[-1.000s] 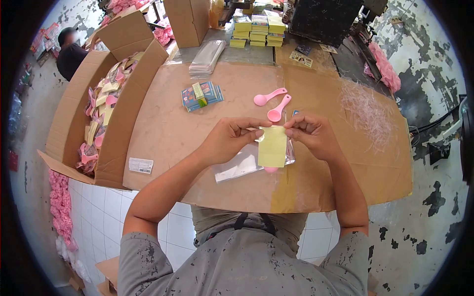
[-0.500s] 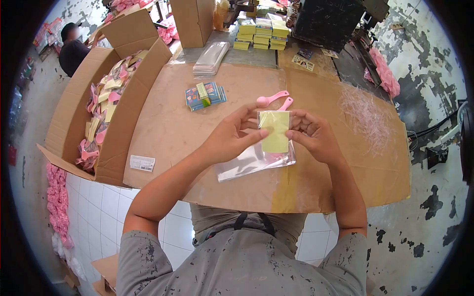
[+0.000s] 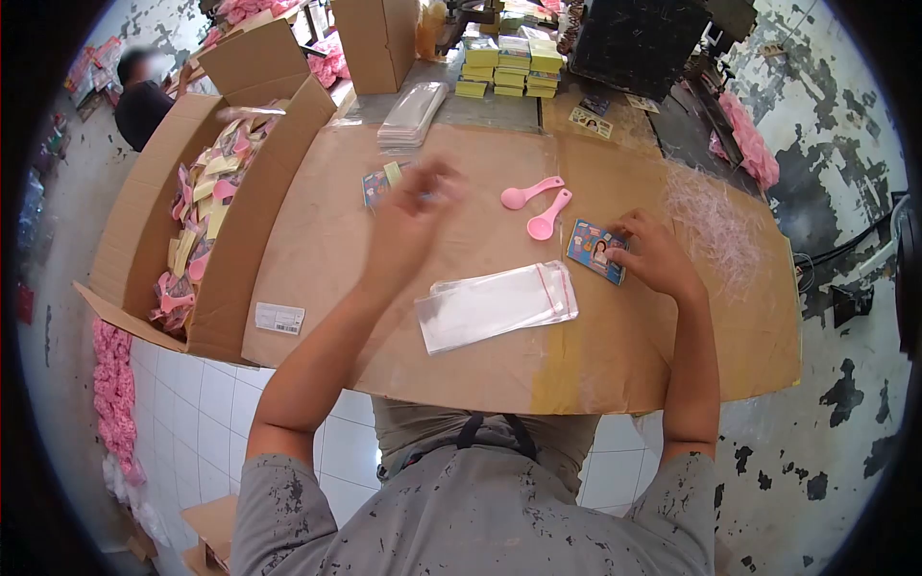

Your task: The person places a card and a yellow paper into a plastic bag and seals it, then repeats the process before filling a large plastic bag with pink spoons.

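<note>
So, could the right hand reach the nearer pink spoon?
Probably yes: nothing covers the nearer pink spoon, close by the right hand, though that hand is touching the blue printed card.

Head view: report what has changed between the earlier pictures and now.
The yellow card that both hands held has been let go. The left hand, now blurred, has swung left and forward to the left-side blue cards; the right hand has shifted right, to the right-side blue cards. The two pink spoons, white label and open cardboard box stayed put.
</note>
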Demonstrator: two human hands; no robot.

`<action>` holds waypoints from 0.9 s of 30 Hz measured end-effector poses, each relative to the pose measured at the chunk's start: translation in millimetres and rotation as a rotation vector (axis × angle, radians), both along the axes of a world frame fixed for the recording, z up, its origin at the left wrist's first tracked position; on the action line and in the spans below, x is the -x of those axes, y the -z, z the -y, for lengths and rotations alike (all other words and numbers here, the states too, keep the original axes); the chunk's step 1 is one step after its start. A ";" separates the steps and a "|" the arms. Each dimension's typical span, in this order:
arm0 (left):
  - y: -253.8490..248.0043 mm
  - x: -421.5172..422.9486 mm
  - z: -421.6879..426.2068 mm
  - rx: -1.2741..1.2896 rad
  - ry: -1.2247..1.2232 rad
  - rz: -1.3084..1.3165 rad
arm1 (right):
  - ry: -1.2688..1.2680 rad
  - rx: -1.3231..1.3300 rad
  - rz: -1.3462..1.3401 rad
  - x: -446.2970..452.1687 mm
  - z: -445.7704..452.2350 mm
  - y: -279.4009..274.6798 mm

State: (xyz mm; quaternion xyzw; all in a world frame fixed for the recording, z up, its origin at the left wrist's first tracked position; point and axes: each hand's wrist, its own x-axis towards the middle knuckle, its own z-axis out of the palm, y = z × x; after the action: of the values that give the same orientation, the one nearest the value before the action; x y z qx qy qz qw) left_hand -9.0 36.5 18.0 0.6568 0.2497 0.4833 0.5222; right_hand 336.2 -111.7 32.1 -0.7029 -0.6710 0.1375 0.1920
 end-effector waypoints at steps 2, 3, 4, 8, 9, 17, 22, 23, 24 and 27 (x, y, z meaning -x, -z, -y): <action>1.0 -9.8 24.1 -0.321 0.140 -0.452 | 0.028 0.030 -0.011 0.8 -0.8 2.5; 13.9 -16.7 32.9 -0.398 0.188 -0.513 | 0.040 -0.011 -0.037 0.6 -1.4 4.3; 21.9 -18.1 38.2 -0.513 0.186 -0.576 | 0.053 -0.053 -0.063 0.5 -1.3 5.1; 32.0 -22.8 37.5 -0.485 0.217 -0.599 | 0.164 -0.084 -0.162 4.8 1.2 0.4; 28.5 -22.9 38.6 -0.363 0.224 -0.594 | 0.163 -0.127 -0.148 3.0 1.4 3.8; 20.7 -23.3 41.6 -0.210 0.185 -0.636 | -0.040 -0.191 -0.652 23.8 6.1 -4.3; 25.7 -24.9 41.8 -0.223 0.242 -0.468 | -0.528 -0.081 -0.805 58.3 7.4 2.2; 25.7 -24.3 41.1 -0.211 0.259 -0.473 | -0.527 -0.052 -0.697 63.7 7.0 4.6; 26.4 -24.0 40.1 -0.138 0.251 -0.459 | -0.525 -0.023 -0.589 67.8 6.4 8.1; 26.6 -22.4 32.7 0.076 0.257 -0.323 | -0.486 0.020 -0.466 68.8 6.7 4.4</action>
State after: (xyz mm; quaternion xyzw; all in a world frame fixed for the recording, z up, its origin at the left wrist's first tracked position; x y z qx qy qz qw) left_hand 13.3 3.8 -8.6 0.7321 0.2623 0.2915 0.5571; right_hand 267.4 -118.4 27.7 -0.4738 -0.7557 0.3427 0.2948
